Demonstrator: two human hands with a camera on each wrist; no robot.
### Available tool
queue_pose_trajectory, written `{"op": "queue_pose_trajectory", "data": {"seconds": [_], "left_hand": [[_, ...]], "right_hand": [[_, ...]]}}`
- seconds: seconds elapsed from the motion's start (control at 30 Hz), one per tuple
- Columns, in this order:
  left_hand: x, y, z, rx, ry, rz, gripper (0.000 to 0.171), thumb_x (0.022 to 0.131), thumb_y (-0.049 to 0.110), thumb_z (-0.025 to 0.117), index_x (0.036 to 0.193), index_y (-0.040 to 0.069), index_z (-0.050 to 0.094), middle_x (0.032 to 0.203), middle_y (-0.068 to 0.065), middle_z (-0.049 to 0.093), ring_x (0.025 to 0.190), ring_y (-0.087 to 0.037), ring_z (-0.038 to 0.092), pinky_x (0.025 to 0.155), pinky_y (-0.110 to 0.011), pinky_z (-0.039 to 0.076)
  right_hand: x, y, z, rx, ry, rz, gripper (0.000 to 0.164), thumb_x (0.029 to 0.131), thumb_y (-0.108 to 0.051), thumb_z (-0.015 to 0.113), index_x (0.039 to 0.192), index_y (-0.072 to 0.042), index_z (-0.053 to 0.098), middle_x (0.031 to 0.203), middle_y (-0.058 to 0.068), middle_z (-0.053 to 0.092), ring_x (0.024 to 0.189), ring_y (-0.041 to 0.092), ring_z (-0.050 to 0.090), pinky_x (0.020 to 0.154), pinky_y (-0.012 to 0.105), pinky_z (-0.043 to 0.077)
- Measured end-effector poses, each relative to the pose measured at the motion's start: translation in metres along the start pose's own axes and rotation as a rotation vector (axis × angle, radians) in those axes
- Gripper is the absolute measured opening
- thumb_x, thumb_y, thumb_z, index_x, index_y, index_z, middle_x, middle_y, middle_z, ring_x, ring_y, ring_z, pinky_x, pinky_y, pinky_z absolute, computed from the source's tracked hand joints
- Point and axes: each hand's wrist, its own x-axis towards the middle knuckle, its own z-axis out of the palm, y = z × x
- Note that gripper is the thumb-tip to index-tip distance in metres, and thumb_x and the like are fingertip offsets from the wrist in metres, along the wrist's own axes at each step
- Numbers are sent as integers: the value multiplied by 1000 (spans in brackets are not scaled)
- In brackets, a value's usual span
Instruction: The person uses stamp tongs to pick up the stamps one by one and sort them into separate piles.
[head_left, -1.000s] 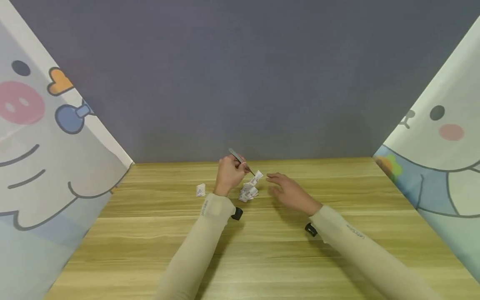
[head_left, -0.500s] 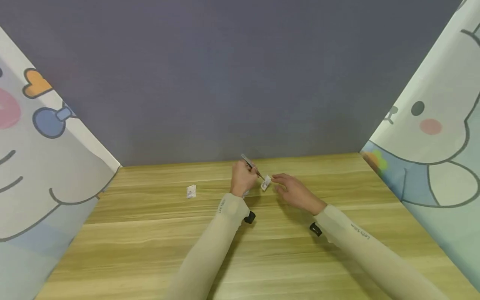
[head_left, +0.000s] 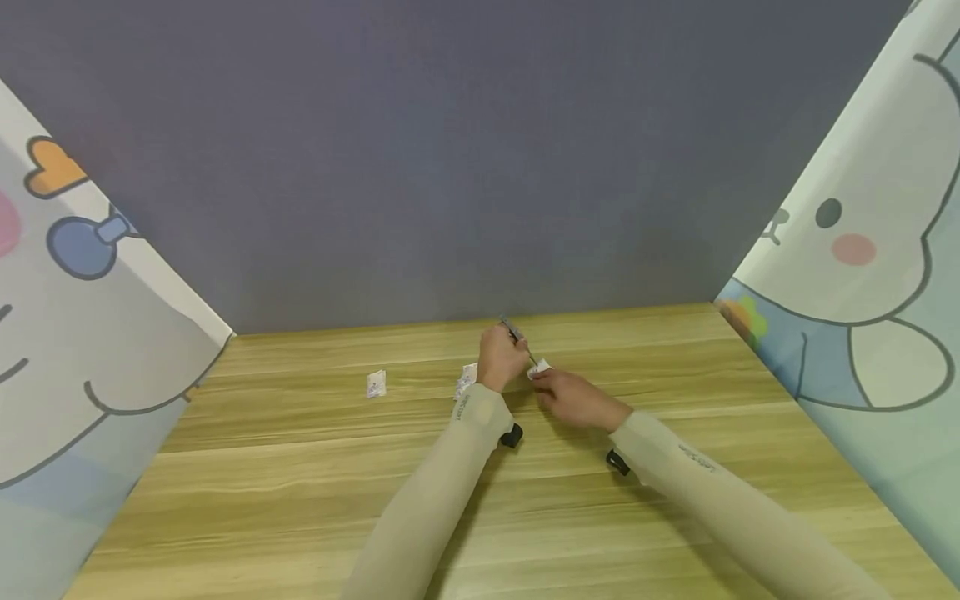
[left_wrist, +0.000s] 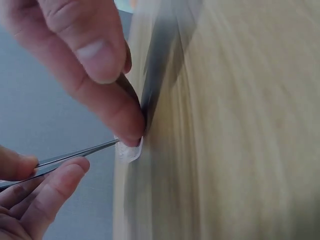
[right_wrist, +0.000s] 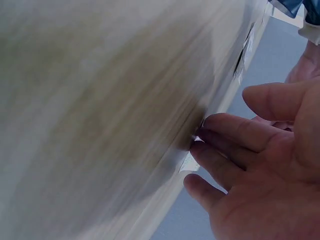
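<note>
Wood-grain worktop (head_left: 300,492) carries a small, flat white packet (head_left: 541,367), its edge slightly translucent, partly under extended fingers of the right hand (head_left: 574,398); left hand (head_left: 500,360) fingers pinch metal tweezers (head_left: 512,328), tips meeting it.

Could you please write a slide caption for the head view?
The left hand pinches tweezers, tips at a white packet the right hand touches.

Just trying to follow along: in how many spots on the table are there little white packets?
3: the left packets, the middle packets partly behind the left hand, and the right packet at the right hand. More may be hidden.
</note>
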Motion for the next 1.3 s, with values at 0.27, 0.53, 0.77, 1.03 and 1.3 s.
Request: {"op": "queue_pose_trajectory", "data": {"seconds": [0.27,0.53,0.77,1.03,1.3], "left_hand": [[-1,-1,-9,8,-7,-7,8,94,9,57,90,6,62,75,-3,61,57,-15,56,49,-27,44],[-1,-2,-34,33,35,-4,8,92,10,59,90,6,66,83,-5,66,67,-16,62,55,-28,49],[-6,-5,-55,-19,12,31,9,93,9,59,91,4,66,88,-9,68,72,-17,65,56,-29,51],[-13,-17,-74,-20,8,-13,8,93,10,59,91,5,65,88,-9,67,63,-15,61,50,-28,47],[-18,-30,-92,55,-2,-14,8,94,13,60,90,8,64,82,-5,65,65,-15,61,52,-30,48]], "right_hand": [[-1,5,0,4,-31,59,37,99,-12,47,130,9,50,140,19,44,128,38,39,104,50,30],[0,17,-5,-10,22,34,32,99,-11,47,121,9,59,131,21,51,121,40,46,100,51,35],[3,21,-11,-6,52,56,29,99,-10,46,110,9,65,120,21,57,113,39,52,96,50,39],[14,2,-2,22,95,18,25,97,-10,50,106,7,67,119,20,58,112,38,52,95,49,41],[28,-43,22,37,43,-99,33,96,-12,54,125,5,57,131,18,50,120,33,48,100,45,37]]}}
